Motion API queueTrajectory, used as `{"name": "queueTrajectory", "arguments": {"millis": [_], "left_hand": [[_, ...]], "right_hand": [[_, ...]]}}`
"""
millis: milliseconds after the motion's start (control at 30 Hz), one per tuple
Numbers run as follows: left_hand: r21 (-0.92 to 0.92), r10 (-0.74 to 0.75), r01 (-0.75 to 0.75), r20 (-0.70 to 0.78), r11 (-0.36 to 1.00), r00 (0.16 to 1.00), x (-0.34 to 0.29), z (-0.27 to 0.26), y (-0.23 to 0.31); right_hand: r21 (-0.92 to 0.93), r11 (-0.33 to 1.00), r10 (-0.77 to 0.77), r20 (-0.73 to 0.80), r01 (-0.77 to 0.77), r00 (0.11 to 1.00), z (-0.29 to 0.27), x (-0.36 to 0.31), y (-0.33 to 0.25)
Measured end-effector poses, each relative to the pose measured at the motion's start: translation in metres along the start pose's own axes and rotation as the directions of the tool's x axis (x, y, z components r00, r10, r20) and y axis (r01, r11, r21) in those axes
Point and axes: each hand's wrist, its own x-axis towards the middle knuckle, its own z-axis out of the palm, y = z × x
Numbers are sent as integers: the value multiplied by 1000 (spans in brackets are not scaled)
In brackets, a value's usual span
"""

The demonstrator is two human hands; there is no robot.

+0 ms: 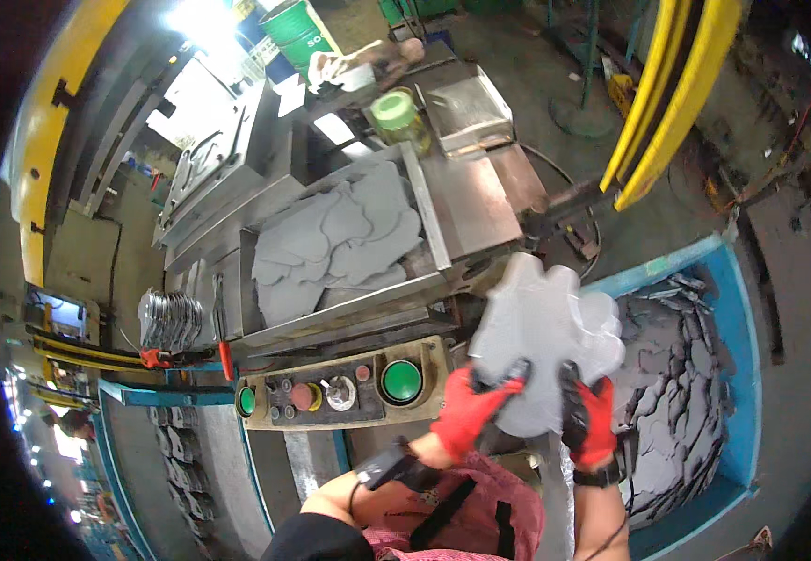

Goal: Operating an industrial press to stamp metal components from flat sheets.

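Observation:
Between my two hands is a small stack of flat grey metal blanks [541, 318] with wavy, lobed edges. Its outlines are slightly fanned at the right side. My left hand [482, 397], in a red glove with black fingertips, grips the lower left edge, thumb on top. My right hand [591, 416], gloved alike, clasps the lower right edge. The fingers under the stack are hidden. Just right of it stands a blue bin [747, 374] heaped with similar grey blanks [672, 402]. More blanks [340, 234] lie in a metal tray [431, 215] ahead to the left.
A control panel [382, 407] with green and red buttons lies left of my hands. Red-handled pliers [226, 360] and shiny stacked plates [172, 320] are farther left. A green-lidded jar [396, 112] stands beyond the tray. Yellow bars [672, 103] rise at the upper right.

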Motion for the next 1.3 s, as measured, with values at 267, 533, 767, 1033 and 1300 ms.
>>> {"name": "queueTrajectory", "arguments": {"millis": [267,533,767,1033,1300], "left_hand": [[-253,304,-408,-366,877,879,57,-143,71],[785,577,-99,-356,612,735,77,-204,108],[708,720,-496,-25,502,693,64,-64,70],[500,336,-717,651,485,681,106,138,-47],[211,-620,632,568,746,542,269,252,-230]], "right_hand": [[-256,908,-120,601,332,790,227,49,-27],[-619,156,-621,545,770,563,218,65,-51],[-658,565,-621,58,498,781,17,38,13],[-368,920,-246,-270,137,931,-193,46,103],[101,988,140,-291,-116,946,-280,184,148]]}}
